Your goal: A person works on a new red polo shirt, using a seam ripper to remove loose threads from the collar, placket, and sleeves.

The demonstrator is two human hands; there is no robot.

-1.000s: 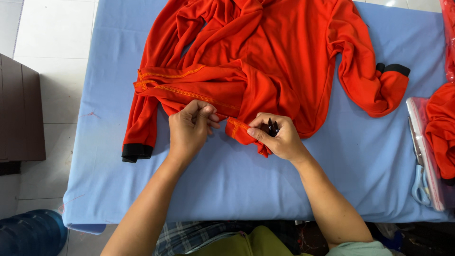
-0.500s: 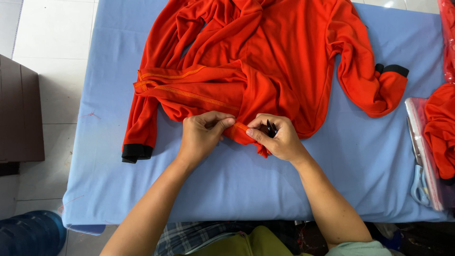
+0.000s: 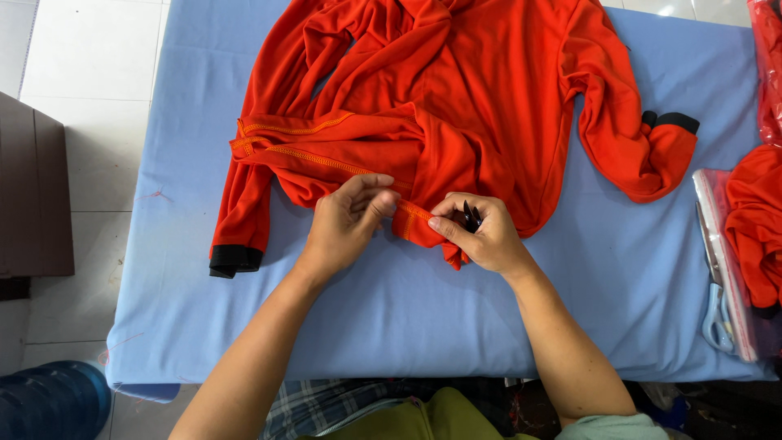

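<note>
Orange jacket hem sits pinched btw our left hand & right hand, both clenched on it. Clear plastic bag w/ orange cloth at right table edge.

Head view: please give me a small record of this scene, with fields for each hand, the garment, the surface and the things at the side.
left hand: pinches the hem of the orange garment
right hand: pinches the same hem, with a small dark tool tucked in its grip
orange garment: long-sleeved, black cuffs, spread and creased on the table
table: covered with blue cloth
right edge: scissors beside a clear bag of orange cloth
</note>
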